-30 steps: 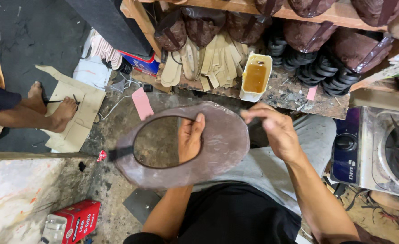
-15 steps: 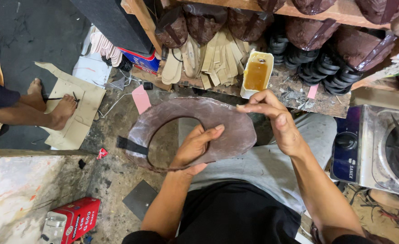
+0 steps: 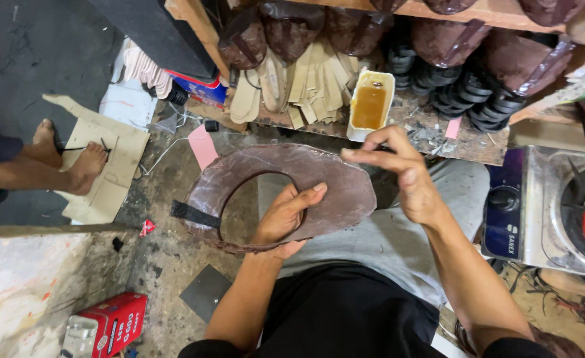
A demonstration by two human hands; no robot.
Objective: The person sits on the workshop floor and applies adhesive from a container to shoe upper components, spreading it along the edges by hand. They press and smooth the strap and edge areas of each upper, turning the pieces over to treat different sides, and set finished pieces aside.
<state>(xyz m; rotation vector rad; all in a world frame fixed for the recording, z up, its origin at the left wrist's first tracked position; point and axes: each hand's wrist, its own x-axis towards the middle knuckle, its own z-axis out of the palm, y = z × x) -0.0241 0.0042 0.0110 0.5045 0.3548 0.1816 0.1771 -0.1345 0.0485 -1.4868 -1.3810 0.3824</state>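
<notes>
A flat brown leather ring (image 3: 335, 182) with a large oval hole lies tilted over my lap. My left hand (image 3: 286, 215) grips its inner edge, thumb on top and fingers underneath. My right hand (image 3: 398, 169) hovers at the ring's far right edge with fingers bent, fingertips at or just above the leather. A black strip (image 3: 193, 213) sticks out from the ring's left side.
A white tub of amber glue (image 3: 370, 103) stands on the low shelf with beige sole cutouts (image 3: 305, 79) and black rings (image 3: 478, 99). Another person's bare feet (image 3: 83, 166) rest on cardboard at left. A small stove (image 3: 557, 205) with red scissors is at right; a red box (image 3: 110, 325) lies lower left.
The leather ring has tipped from facing me to lying flatter. My left hand shifted from behind the hole to gripping the inner edge. My right hand slid along the far rim.
</notes>
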